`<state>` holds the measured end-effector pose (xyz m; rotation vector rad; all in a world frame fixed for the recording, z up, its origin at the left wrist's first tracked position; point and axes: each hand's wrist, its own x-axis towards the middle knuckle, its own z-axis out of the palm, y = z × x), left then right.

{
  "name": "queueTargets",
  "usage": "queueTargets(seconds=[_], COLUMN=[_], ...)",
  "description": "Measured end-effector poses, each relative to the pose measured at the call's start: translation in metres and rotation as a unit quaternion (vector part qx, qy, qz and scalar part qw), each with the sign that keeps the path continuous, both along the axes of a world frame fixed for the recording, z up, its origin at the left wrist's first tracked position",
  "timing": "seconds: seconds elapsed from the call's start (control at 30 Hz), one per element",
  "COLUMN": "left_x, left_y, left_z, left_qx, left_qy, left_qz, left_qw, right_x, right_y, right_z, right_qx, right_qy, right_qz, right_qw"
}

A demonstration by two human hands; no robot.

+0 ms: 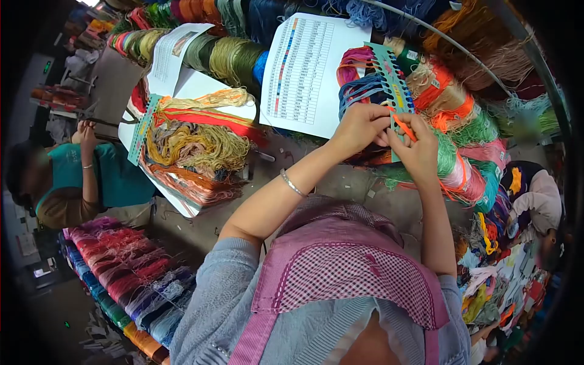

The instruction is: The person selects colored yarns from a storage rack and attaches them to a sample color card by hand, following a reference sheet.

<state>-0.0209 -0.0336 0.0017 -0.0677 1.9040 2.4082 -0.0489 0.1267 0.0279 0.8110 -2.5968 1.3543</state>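
In the head view, a green punched card (394, 78) lies at the right, with pink and blue thread bundles (359, 91) looped through its edge. My left hand (360, 129) is closed, fingertips pinched together at the card's lower part. Beside it my right hand (418, 146) is also closed, with bright orange thread (403, 126) between its fingers. The strand runs up to my left fingertips; the exact grip there is partly hidden. Under the card rests a white sheet with a printed colour chart (316, 73).
Left of the chart, a second green card (145, 131) carries red, yellow and olive thread. Rolls of coloured thread (234, 59) line the back, with more skeins (453, 109) at right. A rack of skeins (121, 255) stands lower left. Other people (91, 170) are on both sides.
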Motion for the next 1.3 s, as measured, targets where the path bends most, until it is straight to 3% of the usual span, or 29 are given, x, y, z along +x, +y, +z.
queueTargets(seconds=[0.27, 0.37, 0.4, 0.47, 0.53, 0.57, 0.6, 0.67, 0.7, 0.77, 0.87, 0.9, 0.93, 0.97, 1.0, 1.07, 1.13, 1.2, 1.3], left_x=[0.001, 0.012, 0.014, 0.016, 0.017, 0.016, 0.015, 0.006, 0.0, -0.004, -0.002, 0.008, 0.017, 0.031, 0.047, 0.073, 0.102, 0.13, 0.164], left_y=[-0.008, -0.017, -0.018, -0.02, -0.022, -0.023, -0.023, -0.011, -0.003, -0.002, -0.011, -0.024, -0.041, -0.061, -0.078, -0.122, -0.163, -0.213, -0.245], left_z=[0.001, 0.007, 0.006, 0.005, 0.009, 0.013, 0.019, 0.023, 0.019, 0.005, -0.003, 0.007, 0.008, 0.022, 0.04, 0.056, 0.064, 0.062, 0.06], left_qx=[-0.036, 0.129, 0.129, 0.277, 0.289, 0.289, 0.288, 0.057, -0.073, -0.117, -0.245, -0.276, -0.283, -0.217, -0.172, -0.198, -0.109, -0.127, -0.027], left_qy=[-0.025, -0.055, -0.056, -0.064, -0.059, -0.05, -0.04, -0.017, 0.022, 0.0, 0.176, 0.226, 0.13, 0.021, -0.012, -0.082, -0.095, -0.059, -0.092], left_qz=[0.026, 0.057, 0.056, 0.051, 0.033, -0.026, -0.085, -0.075, -0.057, -0.054, 0.009, 0.044, 0.031, 0.007, 0.023, 0.12, 0.228, 0.229, 0.332], left_qw=[0.999, 0.988, 0.988, 0.957, 0.955, 0.956, 0.953, 0.995, 0.995, 0.992, 0.953, 0.933, 0.95, 0.976, 0.985, 0.969, 0.963, 0.963, 0.938], right_x=[-0.001, -0.004, -0.005, -0.006, -0.008, -0.008, -0.008, -0.005, -0.002, -0.003, -0.011, -0.012, -0.014, -0.015, -0.015, -0.016, -0.017, -0.018, -0.017], right_y=[-0.002, -0.001, 0.0, 0.002, 0.003, 0.001, -0.002, -0.005, -0.006, -0.007, -0.003, -0.003, -0.004, -0.004, -0.004, -0.004, -0.004, -0.004, -0.004], right_z=[0.0, -0.005, -0.005, -0.006, -0.011, -0.013, -0.015, -0.01, 0.0, 0.003, -0.005, -0.003, -0.002, -0.002, -0.003, -0.005, -0.008, -0.008, -0.006], right_qx=[-0.032, -0.031, -0.037, -0.043, -0.01, -0.009, -0.04, -0.07, -0.016, 0.037, 0.062, 0.032, 0.001, 0.0, -0.004, -0.006, -0.01, 0.003, 0.02], right_qy=[-0.069, -0.094, -0.112, -0.129, -0.122, -0.122, -0.092, -0.063, -0.022, 0.02, -0.011, -0.081, -0.151, -0.151, -0.144, -0.137, -0.128, -0.126, -0.117], right_qz=[-0.03, -0.026, -0.027, -0.03, -0.011, -0.01, -0.004, 0.003, -0.013, -0.029, -0.008, -0.006, -0.005, -0.008, -0.014, -0.024, -0.024, -0.028, -0.032], right_qw=[0.997, 0.995, 0.993, 0.99, 0.992, 0.992, 0.995, 0.996, 1.0, 0.999, 0.998, 0.996, 0.989, 0.989, 0.99, 0.99, 0.991, 0.992, 0.992])
